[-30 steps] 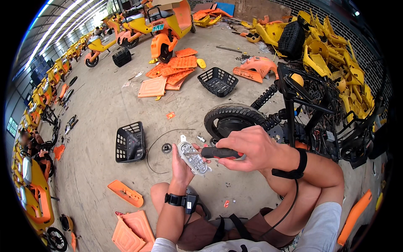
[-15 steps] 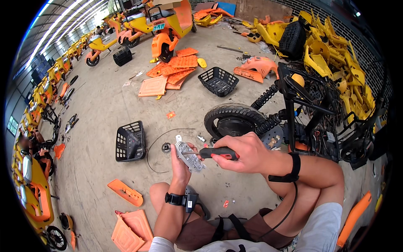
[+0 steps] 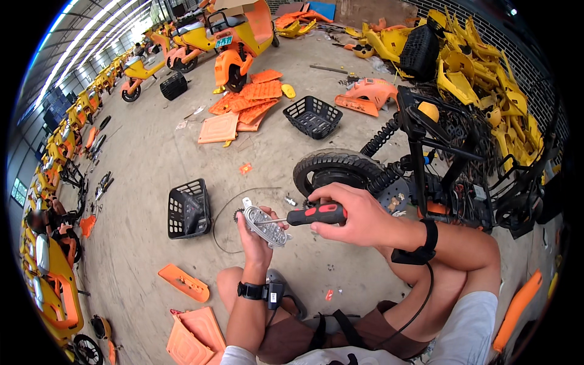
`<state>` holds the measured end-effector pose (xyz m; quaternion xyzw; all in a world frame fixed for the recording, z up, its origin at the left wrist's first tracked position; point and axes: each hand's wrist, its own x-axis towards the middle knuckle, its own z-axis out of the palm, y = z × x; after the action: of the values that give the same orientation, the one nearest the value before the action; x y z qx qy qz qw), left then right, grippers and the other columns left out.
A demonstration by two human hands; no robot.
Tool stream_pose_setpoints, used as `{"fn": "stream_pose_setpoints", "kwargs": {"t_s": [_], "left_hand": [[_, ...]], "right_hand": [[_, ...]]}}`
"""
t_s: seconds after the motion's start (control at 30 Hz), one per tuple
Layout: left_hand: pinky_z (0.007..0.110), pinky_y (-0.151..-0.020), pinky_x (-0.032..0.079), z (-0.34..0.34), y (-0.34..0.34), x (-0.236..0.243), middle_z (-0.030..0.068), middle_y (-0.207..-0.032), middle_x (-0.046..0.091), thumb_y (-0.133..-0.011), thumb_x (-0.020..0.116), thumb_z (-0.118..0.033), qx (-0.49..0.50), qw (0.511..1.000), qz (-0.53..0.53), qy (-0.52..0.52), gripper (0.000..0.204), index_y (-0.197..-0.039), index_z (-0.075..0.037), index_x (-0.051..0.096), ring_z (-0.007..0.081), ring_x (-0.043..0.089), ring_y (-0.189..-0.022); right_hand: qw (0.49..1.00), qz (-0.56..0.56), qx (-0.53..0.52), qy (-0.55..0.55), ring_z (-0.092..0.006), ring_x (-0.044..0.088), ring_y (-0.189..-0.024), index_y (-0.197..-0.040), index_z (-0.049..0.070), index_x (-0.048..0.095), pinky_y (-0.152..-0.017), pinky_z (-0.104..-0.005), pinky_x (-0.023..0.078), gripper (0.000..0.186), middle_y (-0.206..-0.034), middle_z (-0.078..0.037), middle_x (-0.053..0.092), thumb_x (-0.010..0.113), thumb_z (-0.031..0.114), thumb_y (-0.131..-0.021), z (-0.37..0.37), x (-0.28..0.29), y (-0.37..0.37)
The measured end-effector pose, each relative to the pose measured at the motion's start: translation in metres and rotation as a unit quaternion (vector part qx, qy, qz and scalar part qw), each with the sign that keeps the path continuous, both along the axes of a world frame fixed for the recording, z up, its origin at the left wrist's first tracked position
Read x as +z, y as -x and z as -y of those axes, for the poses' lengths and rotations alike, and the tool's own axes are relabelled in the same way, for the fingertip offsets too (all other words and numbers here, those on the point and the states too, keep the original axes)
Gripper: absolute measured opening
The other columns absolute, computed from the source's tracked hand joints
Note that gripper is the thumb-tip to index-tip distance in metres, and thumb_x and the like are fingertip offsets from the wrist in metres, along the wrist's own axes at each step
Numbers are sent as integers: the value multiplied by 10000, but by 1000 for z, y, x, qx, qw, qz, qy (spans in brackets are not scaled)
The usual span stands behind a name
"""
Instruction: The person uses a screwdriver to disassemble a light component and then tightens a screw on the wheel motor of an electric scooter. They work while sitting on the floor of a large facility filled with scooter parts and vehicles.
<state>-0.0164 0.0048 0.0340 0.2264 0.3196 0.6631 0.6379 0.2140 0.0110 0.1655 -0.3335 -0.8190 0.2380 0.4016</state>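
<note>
My left hand (image 3: 255, 246) grips an oval silvery, clear-faced part (image 3: 266, 228) with mounting tabs, tilted in front of me. My right hand (image 3: 359, 219) is closed on a red-and-black screwdriver (image 3: 311, 214), whose metal shaft reaches left onto the face of that part; I cannot tell exactly what the tip touches. On the floor behind them are a thin black cable (image 3: 216, 237), a small silver fitting (image 3: 290, 201) and a toothed sprocket (image 3: 237, 215), mostly hidden by the part.
A wheel (image 3: 313, 167) with frame stands ahead-right, black baskets (image 3: 188, 210) lie left and ahead, orange panels (image 3: 194, 334) lie around me. Scooters (image 3: 237, 42) line the back and left, where a co-worker (image 3: 42, 225) sits. Yellow panels (image 3: 462, 85) are piled right.
Both hands have shifted slightly left with the part and screwdriver. The part is tilted differently, and my right hand's fingers have changed their grip higher round the handle.
</note>
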Motion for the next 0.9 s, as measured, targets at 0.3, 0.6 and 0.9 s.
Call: {"fn": "stream_pose_setpoints", "kwargs": {"t_s": [0.3, 0.6, 0.9], "left_hand": [[379, -714, 551, 0, -3, -9, 92, -842, 584, -996, 246, -662, 43, 994, -98, -16, 700, -1099, -37, 545, 227, 632, -727], [379, -761, 550, -1, 5, -17, 100, -898, 590, -997, 219, -668, 91, 984, -138, -74, 744, -1195, -17, 520, 221, 614, -817], [394, -751, 556, -1, 4, -6, 96, -889, 587, -998, 189, -645, 58, 996, -58, -38, 760, -1227, 4, 509, 224, 628, -772]], "right_hand": [[997, 60, 4, -48, -315, 664, -654, -972, 47, 701, -589, -366, 541, 267, -762, -110, 672, 766, 250, -811, 1, 2, -2], [967, 82, -31, 241, -266, 688, -660, -1026, 43, 697, -613, -352, 526, 331, -747, -127, 698, 737, 313, -839, -2, 19, -2], [958, 186, 59, -209, -228, 654, -673, -1065, 79, 648, -532, -330, 523, 320, -850, -71, 602, 755, 211, -794, 6, 4, 0]]}}
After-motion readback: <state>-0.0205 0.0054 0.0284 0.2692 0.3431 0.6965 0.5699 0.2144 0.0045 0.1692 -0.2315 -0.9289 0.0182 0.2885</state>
